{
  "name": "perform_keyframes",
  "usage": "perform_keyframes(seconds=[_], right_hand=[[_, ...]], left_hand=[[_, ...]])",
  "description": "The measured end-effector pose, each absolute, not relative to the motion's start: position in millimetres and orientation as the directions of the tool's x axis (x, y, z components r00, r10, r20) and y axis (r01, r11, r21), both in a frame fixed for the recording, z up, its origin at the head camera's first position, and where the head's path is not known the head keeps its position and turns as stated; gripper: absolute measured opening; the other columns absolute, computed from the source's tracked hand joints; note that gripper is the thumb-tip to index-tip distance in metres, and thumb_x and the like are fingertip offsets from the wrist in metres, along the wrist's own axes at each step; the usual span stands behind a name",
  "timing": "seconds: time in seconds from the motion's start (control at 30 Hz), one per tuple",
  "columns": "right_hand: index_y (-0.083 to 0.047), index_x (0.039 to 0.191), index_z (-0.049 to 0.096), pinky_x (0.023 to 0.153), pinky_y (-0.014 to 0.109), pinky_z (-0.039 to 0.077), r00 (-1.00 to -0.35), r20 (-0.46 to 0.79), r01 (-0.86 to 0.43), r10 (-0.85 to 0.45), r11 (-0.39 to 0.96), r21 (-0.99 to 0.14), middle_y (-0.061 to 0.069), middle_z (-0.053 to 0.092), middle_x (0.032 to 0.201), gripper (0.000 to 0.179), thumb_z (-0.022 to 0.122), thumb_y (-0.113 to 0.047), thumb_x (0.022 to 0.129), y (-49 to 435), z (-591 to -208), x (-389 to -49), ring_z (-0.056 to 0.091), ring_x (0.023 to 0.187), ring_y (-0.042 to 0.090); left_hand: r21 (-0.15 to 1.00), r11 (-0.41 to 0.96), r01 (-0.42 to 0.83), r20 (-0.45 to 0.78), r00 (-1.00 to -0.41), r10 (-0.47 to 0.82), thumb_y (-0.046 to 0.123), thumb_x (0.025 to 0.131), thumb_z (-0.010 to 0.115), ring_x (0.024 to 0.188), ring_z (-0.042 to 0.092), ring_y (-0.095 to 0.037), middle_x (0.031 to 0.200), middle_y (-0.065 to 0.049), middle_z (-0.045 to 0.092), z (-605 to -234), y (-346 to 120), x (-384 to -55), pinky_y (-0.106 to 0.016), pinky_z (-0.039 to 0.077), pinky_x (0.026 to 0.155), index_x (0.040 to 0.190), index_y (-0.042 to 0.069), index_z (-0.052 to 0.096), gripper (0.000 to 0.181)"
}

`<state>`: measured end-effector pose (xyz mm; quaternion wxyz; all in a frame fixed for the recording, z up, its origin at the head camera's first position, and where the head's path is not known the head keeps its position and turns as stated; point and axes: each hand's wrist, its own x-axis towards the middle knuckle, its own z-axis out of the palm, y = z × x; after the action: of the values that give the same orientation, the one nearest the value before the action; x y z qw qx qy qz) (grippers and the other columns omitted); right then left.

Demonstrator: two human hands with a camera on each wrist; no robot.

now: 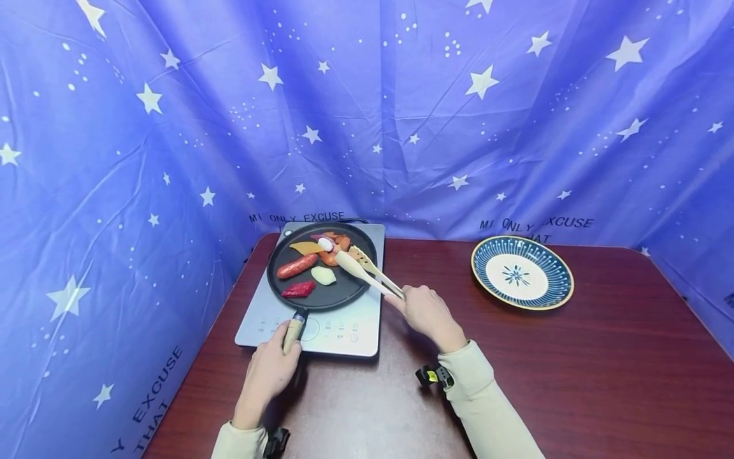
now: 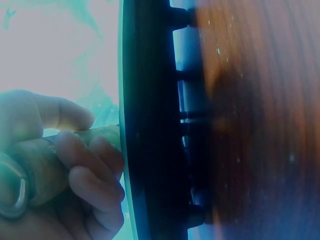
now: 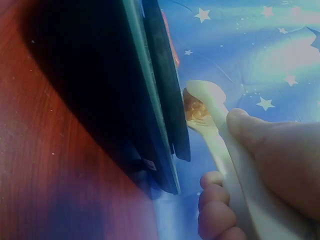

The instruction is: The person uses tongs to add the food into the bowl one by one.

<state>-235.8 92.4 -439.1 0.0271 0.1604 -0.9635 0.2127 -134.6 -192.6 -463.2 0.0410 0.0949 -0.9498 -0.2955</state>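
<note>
My left hand (image 1: 269,366) grips the pale handle (image 1: 293,335) of a black frying pan (image 1: 350,294); the left wrist view shows fingers curled round it. My right hand (image 1: 427,312) holds cream tongs (image 1: 369,276), their tips over the pan's right side. Between the tips a brown, speckled food piece (image 3: 195,107) shows in the right wrist view. In the pan lie a sausage (image 1: 296,266), a red piece (image 1: 298,289), a pale slice (image 1: 323,275), a yellow-brown piece (image 1: 306,248), a white piece (image 1: 325,244) and several orange pieces (image 1: 343,241).
Under the pan is a silver induction cooktop (image 1: 258,325) with its touch panel at the front. A blue-patterned plate (image 1: 522,284) stands to the right on the dark red wooden table (image 1: 619,357). Blue star-printed curtains (image 1: 344,95) hang behind and at the left.
</note>
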Motion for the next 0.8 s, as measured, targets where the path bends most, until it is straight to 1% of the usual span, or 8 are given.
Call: perform_keyframes(seconds=[0.2, 0.43, 0.8], right_hand=[[-0.013, 0.066, 0.051, 0.045, 0.037, 0.037, -0.947, 0.118, -0.322, -0.300, 0.866, -0.383, 0.002, 0.046, 0.054, 0.044, 0.051, -0.048, 0.093, 88, -442, -237, 0.047, 0.047, 0.022], [-0.011, 0.066, 0.051, 0.045, 0.039, 0.038, -0.944, 0.147, -0.328, -0.294, 0.871, -0.364, 0.004, 0.045, 0.054, 0.043, 0.053, -0.045, 0.093, 87, -441, -234, 0.047, 0.047, 0.024], [-0.010, 0.066, 0.050, 0.048, 0.042, 0.041, -0.941, 0.159, -0.334, -0.299, 0.892, -0.303, 0.006, 0.045, 0.054, 0.048, 0.050, -0.051, 0.092, 80, -443, -238, 0.051, 0.049, 0.028]], left_hand=[[0.574, 0.805, -0.149, 0.020, -0.980, -0.196, 0.025, 0.087, 0.053, 0.056, 0.048, -0.022, 0.064, -0.006, 0.051, -463, -194, -134, -0.037, 0.038, 0.050, 0.136, 0.013, 0.049, 0.050], [0.574, 0.806, -0.145, 0.019, -0.982, -0.190, 0.025, 0.087, 0.053, 0.058, 0.049, -0.022, 0.067, -0.007, 0.053, -462, -193, -134, -0.039, 0.039, 0.052, 0.136, 0.013, 0.049, 0.051], [0.568, 0.810, -0.146, 0.019, -0.982, -0.190, 0.025, 0.087, 0.053, 0.057, 0.048, -0.022, 0.067, -0.007, 0.053, -463, -194, -133, -0.039, 0.038, 0.052, 0.137, 0.012, 0.048, 0.051]])
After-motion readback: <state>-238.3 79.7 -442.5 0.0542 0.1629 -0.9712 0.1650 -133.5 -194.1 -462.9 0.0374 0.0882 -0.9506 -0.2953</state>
